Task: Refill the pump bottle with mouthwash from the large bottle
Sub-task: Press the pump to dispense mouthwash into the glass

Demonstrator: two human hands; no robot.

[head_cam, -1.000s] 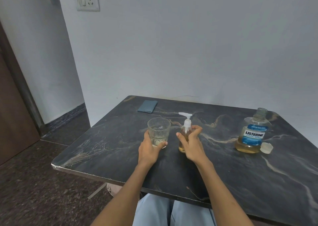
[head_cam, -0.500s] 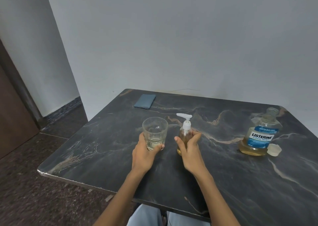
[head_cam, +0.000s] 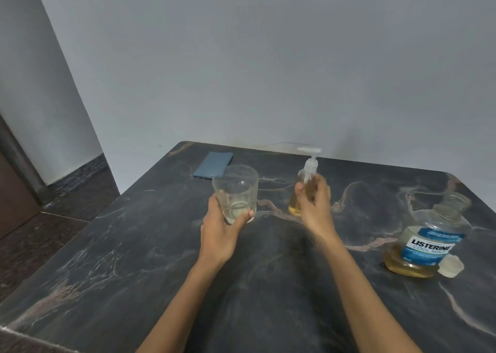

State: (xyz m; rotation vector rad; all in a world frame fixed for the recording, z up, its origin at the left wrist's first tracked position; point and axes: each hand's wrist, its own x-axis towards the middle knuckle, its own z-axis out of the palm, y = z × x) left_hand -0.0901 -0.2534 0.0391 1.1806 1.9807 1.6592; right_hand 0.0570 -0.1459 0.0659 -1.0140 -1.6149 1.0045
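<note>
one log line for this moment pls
left hand: grips clear drinking glass | right hand: grips clear pump bottle | large Listerine bottle: uncapped, on table

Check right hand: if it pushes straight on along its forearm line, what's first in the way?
Beyond the pump bottle that the right hand grips, only bare table, then probably the wall; depth is unclear.

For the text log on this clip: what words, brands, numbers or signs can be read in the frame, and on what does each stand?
"LISTERINE": blue label of the large bottle.
"COOL MIN": line beneath it on the same label; its end curves out of sight.
Smaller print above and below those lines: too blurred to read.
Pump bottle, glass, cap, dark flat thing at the far edge: no readable text.
</note>
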